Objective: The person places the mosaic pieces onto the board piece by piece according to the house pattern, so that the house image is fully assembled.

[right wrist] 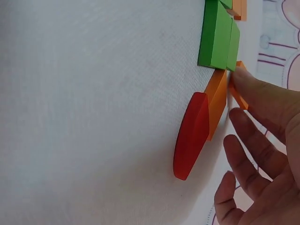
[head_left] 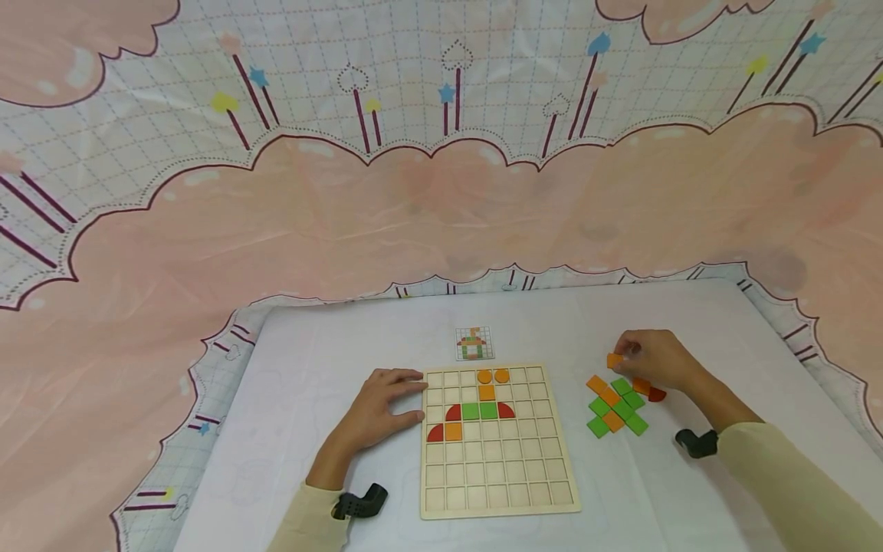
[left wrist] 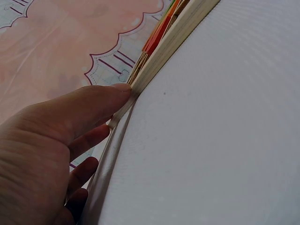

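Note:
My left hand [head_left: 378,405] touches the left edge of a wooden grid board [head_left: 500,491] with thumb and fingertips, its fingers fairly straight. The board's rim [left wrist: 164,51] also shows beside the thumb in the left wrist view. On the board lie two orange round tiles, orange squares, two green squares [head_left: 471,412] and several red quarter-round tiles [head_left: 507,411]. To the right, my right hand [head_left: 655,359] pinches an orange square tile [head_left: 614,360] between thumb and finger. Below that hand are a red quarter-round tile [right wrist: 192,136] and another orange tile [right wrist: 216,101].
A small picture card [head_left: 474,343] with a coloured grid pattern lies behind the board. Loose green tiles [head_left: 598,427] and orange tiles [head_left: 612,421] lie in a cluster right of the board. The white-covered table [head_left: 331,337] meets a patterned cloth [head_left: 428,207] at the back.

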`<action>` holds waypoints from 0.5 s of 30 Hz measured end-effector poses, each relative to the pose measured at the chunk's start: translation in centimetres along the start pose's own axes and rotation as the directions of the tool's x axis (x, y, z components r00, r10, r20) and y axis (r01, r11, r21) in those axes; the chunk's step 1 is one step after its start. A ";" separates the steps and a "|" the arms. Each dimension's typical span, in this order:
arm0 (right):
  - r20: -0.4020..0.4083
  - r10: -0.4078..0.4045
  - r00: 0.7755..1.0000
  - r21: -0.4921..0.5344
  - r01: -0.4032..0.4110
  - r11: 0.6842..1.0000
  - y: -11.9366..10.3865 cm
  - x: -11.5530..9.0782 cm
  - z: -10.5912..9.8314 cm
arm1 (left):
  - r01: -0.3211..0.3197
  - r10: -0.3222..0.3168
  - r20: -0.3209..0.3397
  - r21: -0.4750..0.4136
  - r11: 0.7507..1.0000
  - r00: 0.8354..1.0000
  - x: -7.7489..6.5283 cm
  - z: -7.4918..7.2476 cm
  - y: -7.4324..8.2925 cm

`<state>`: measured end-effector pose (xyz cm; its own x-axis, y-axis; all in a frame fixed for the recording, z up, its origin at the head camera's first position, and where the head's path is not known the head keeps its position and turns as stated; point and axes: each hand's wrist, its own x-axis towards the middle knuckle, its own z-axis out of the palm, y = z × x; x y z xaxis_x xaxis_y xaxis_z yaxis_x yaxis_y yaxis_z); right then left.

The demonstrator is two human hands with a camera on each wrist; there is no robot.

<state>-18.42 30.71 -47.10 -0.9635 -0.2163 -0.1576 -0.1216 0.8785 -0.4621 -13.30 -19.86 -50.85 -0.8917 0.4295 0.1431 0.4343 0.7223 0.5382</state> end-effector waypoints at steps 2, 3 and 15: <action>0.002 -0.009 1.000 0.005 0.009 1.000 0.0 -0.1 0.0 | 0.001 -0.001 0.000 0.004 1.000 1.000 0.0 0.0 0.0; -0.001 -0.013 1.000 0.004 0.013 1.000 0.0 -0.1 0.0 | 0.004 -0.004 0.002 0.002 1.000 1.000 0.0 0.0 0.0; -0.032 -0.013 0.999 0.144 0.017 0.989 -1.1 -0.5 -0.4 | 0.022 -0.022 0.014 -0.007 1.000 1.000 0.0 0.0 0.1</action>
<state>-17.90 29.98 -46.15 -0.9690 -0.2139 -0.1239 -0.1025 0.8038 -0.5860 -13.31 -19.81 -50.80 -0.8990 0.4211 0.1199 0.4138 0.7277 0.5470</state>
